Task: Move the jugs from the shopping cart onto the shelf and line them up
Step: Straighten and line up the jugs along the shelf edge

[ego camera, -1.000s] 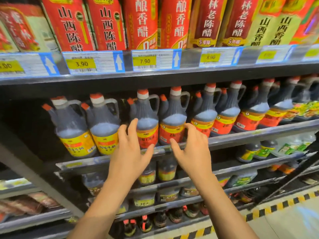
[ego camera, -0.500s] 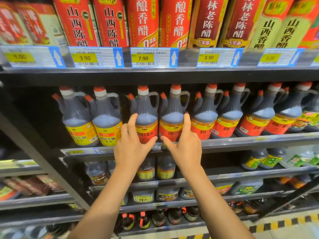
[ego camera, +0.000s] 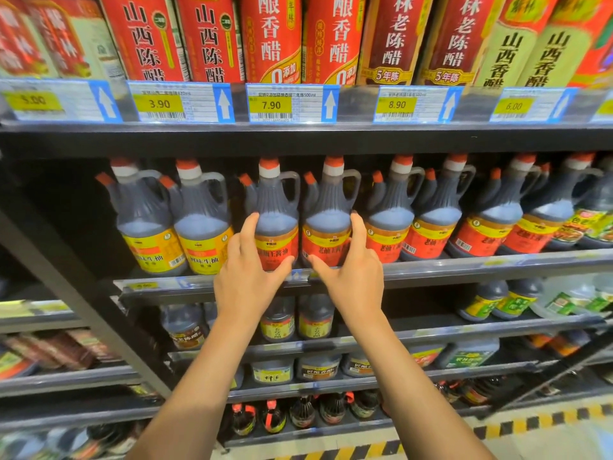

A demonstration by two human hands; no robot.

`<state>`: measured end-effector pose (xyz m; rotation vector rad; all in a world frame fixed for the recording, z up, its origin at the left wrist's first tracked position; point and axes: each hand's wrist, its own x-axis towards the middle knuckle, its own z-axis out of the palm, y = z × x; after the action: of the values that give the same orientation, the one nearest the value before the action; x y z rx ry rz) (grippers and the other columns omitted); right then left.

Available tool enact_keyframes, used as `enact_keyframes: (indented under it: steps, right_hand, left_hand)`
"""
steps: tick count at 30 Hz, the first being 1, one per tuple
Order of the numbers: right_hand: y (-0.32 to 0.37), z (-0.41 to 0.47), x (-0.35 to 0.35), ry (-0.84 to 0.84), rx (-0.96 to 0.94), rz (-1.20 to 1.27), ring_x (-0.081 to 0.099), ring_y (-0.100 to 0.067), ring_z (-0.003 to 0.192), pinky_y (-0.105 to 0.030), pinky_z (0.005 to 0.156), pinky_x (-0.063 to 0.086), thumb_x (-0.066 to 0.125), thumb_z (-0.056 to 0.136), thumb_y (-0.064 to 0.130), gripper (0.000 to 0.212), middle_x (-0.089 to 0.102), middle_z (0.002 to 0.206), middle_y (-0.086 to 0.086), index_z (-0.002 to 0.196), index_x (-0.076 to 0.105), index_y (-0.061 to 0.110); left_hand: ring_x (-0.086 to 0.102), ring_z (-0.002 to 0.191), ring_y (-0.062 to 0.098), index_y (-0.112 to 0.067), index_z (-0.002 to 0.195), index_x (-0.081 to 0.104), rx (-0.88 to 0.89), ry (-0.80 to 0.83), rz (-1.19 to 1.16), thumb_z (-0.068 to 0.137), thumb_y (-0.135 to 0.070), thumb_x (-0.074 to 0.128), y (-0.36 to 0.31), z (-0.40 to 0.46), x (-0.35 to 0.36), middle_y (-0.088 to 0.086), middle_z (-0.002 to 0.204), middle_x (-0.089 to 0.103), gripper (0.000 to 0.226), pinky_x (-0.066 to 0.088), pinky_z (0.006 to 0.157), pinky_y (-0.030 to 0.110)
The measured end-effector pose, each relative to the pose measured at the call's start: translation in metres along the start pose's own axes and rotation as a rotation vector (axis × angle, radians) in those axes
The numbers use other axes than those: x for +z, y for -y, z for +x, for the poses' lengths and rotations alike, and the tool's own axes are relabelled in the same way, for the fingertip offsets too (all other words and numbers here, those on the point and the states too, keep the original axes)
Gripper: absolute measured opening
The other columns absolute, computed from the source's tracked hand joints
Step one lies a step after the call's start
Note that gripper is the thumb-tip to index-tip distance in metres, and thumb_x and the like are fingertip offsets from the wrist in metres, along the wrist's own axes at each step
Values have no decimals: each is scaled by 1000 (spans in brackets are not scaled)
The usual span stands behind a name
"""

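Note:
Dark sauce jugs with orange caps stand in a row on the middle shelf (ego camera: 464, 266). My left hand (ego camera: 247, 277) lies flat against the left side of one red-labelled jug (ego camera: 275, 210), fingers straight, thumb under its label. My right hand (ego camera: 353, 277) mirrors it, pressing the right side of the neighbouring red-labelled jug (ego camera: 328, 210). The two jugs stand upright and touch each other between my hands. No shopping cart is in view.
Two yellow-labelled jugs (ego camera: 149, 227) stand left of the pair, and more red-labelled jugs (ego camera: 391, 220) continue to the right. Tall red vinegar cartons (ego camera: 272, 38) fill the shelf above behind price tags (ego camera: 292, 102). Lower shelves hold smaller bottles. A striped floor line (ego camera: 530, 423) runs at lower right.
Both hands rose from the shelf's front rail and spread onto the outer sides of the two red-labelled jugs. The view moved closer to the shelf.

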<state>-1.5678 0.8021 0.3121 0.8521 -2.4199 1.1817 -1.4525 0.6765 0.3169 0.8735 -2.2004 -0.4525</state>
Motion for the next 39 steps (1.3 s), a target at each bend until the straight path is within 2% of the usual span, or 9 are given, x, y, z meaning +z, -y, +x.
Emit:
enact_keyframes:
  steps: [10,16,18,23,26,30,33,37,39]
  right_hand:
    - [0,1,5,-1,-4,24,64,-30,105,-51,89,55,81,79,48,100,69,109,-5,154,20,23]
    - [0,-1,7,9,31,48,62,-30,114,-51,91,55,81,79,49,100,68,118,-4,155,22,24]
    - [0,0,8,17,46,74,61,-30,117,-51,91,55,81,78,49,100,66,126,-2,155,21,25]
    - [2,0,8,16,77,70,61,-29,117,-50,90,56,82,77,48,102,65,127,-3,154,18,30]
    - [1,0,9,30,93,87,61,-29,117,-51,90,56,82,77,48,101,64,127,-2,154,18,31]
    - [1,-2,6,29,75,66,61,-29,114,-50,90,55,82,78,47,101,67,117,-5,155,20,27]
    - [2,-3,1,30,61,60,60,-27,110,-44,92,54,82,80,47,100,68,112,-5,157,21,26]
    - [-3,-8,-10,109,17,75,50,-22,123,-35,97,47,74,89,41,91,58,136,-1,159,19,23]
    - [-11,-10,-19,170,-22,76,45,-20,132,-34,101,45,68,94,35,79,53,145,2,158,26,19]
  left_hand:
    - [64,106,36,-28,151,18,37,13,38,79,-51,77,7,1,2,13,133,53,96,56,62,43]
    - [67,82,32,-22,151,23,49,3,97,78,-54,77,10,2,4,13,119,56,96,48,50,35]
    - [67,90,33,-24,152,19,35,26,76,82,-53,75,10,1,5,11,125,55,94,52,54,39]
    - [61,115,35,-31,154,10,15,53,8,87,-51,71,8,-2,4,9,141,50,92,58,74,49]
    - [59,119,35,-31,154,10,13,50,9,88,-51,69,6,-2,3,9,144,48,92,57,78,49]
    - [59,118,36,-29,155,9,26,38,6,88,-49,70,4,-4,4,11,144,48,93,58,79,49]
    - [58,121,37,-28,156,8,15,24,-17,87,-46,72,2,-5,6,12,147,46,95,58,81,51]
    - [49,133,31,-28,156,8,-26,6,-17,88,-45,71,-5,-11,2,11,151,43,95,56,92,51]
    - [44,138,28,-27,156,8,-52,5,-12,89,-44,70,-8,-17,-1,9,155,40,93,53,98,50]
